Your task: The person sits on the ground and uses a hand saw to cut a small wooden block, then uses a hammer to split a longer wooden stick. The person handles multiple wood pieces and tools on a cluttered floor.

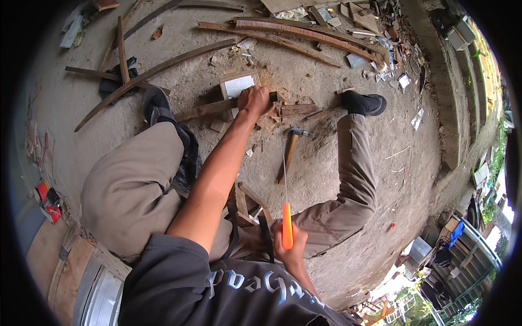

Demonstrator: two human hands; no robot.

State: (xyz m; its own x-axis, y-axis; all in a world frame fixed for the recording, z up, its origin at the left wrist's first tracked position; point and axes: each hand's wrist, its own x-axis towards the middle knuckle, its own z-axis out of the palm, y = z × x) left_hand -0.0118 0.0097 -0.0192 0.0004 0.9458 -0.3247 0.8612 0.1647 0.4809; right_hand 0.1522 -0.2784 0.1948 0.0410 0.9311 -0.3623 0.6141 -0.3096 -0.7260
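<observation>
My left hand (254,100) is closed over a dark wooden strip (204,111) near its right end. Under the strip is a wooden block with a white face (239,85). In my right hand (291,245), close to my body, is a hand saw with an orange handle (287,225). Its thin blade shows edge-on and points away from me, apart from the strip. A hammer with a wooden handle (291,156) lies on the ground between my legs. Short wood offcuts (298,109) lie just right of the strip's end.
Long curved wooden strips (157,81) lie on the dirt floor at the far left, others (304,38) at the back. Rubble and scraps (383,51) line the far right beside concrete steps (451,98). Wood pieces (247,204) sit by my lap. A red box (49,201) is at left.
</observation>
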